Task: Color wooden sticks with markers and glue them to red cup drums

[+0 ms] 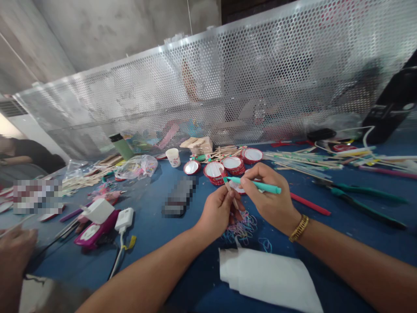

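Between the fingers of my left hand point(216, 211) is a thin wooden craft stick point(233, 201), tilted, with red and green colouring near its upper end. My right hand point(269, 189), with a gold band at the wrist, grips a turquoise marker point(269, 187) like a pen. The marker's tip meets the coloured end of the stick, touching it or very close. Under my left hand lies a tangle of pastel elastic bands point(246, 225). Just beyond both hands stand stacks of red-rimmed round pieces with white tops point(213, 170).
A folded white sheet point(270, 278) lies in front. To the right are a red marker point(311, 204), green-handled pliers point(368, 206) and loose sticks point(302, 161). A phone point(179, 198), paper cup point(173, 157) and chargers point(124, 219) sit left. Another person's hand point(18, 245) rests far left.
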Tool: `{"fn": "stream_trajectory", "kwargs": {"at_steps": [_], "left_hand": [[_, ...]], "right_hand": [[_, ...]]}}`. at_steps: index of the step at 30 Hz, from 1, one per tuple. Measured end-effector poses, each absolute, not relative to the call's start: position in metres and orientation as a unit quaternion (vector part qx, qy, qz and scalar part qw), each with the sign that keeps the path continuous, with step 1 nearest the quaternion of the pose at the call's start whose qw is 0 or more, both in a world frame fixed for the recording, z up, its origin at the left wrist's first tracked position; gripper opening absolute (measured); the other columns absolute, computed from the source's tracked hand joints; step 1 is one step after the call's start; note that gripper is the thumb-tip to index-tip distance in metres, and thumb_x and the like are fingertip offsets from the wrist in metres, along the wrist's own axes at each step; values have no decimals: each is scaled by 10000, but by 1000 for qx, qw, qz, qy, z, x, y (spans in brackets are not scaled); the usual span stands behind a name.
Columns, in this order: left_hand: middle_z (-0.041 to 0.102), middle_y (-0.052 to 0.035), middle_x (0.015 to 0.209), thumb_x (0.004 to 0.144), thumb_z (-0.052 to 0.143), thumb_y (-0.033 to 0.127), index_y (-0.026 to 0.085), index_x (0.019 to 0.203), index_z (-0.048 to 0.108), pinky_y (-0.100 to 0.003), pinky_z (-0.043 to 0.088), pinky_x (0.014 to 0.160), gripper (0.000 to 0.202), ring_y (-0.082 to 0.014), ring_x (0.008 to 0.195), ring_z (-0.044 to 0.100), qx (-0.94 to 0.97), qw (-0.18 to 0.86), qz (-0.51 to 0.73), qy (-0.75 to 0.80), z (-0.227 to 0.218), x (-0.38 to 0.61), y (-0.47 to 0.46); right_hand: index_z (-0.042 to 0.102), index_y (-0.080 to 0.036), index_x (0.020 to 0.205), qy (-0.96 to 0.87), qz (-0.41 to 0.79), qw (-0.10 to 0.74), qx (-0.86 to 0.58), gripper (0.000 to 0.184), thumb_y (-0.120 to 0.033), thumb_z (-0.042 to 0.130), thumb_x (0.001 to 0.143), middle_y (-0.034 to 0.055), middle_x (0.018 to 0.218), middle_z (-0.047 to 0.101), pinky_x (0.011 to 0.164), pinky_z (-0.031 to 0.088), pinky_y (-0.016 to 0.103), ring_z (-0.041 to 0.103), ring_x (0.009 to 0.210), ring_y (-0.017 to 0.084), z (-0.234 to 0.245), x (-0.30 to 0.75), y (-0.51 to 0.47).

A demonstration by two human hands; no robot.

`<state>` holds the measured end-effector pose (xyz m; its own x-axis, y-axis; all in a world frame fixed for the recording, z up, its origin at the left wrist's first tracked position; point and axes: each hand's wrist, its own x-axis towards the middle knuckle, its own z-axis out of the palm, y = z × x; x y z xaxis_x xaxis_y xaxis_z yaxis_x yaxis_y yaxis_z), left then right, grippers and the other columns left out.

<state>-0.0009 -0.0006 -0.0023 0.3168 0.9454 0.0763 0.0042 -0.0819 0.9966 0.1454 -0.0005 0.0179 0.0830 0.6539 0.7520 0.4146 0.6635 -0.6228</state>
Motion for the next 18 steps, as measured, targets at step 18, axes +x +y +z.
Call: {"fn": "stream_trajectory", "kwargs": {"at_steps": [18], "left_hand": [[621, -5, 690, 888, 512, 510, 181, 852, 516, -176, 367, 354, 332, -90, 442, 549, 603, 547, 433, 387, -4, -1, -1]], "right_hand": [[545, -211, 677, -671, 112, 617, -397, 169, -218, 580, 842, -29, 622, 578, 586, 414, 288, 518, 568, 115, 15, 143, -1]]}}
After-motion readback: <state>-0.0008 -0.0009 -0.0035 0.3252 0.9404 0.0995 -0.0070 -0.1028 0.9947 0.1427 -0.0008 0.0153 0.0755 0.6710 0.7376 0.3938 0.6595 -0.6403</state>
